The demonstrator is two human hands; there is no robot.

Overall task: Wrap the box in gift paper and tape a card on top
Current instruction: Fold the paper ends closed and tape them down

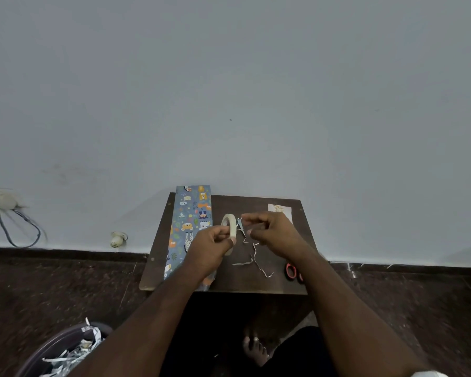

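A long box wrapped in blue animal-print gift paper point(189, 224) lies along the left side of a small dark wooden table point(272, 284). My left hand point(211, 247) grips a cream roll of tape point(229, 229) upright above the table's middle. My right hand point(273, 231) pinches the tape's free end just right of the roll. A white card point(279, 209) with gold print lies at the table's far right corner, partly hidden by my right hand.
Thin curly paper strips point(252, 258) lie on the table under my hands. Red-handled scissors point(292, 272) sit at the table's right edge, partly behind my right forearm. A bin of paper scraps point(68, 352) stands at the lower left. A grey wall rises just behind the table.
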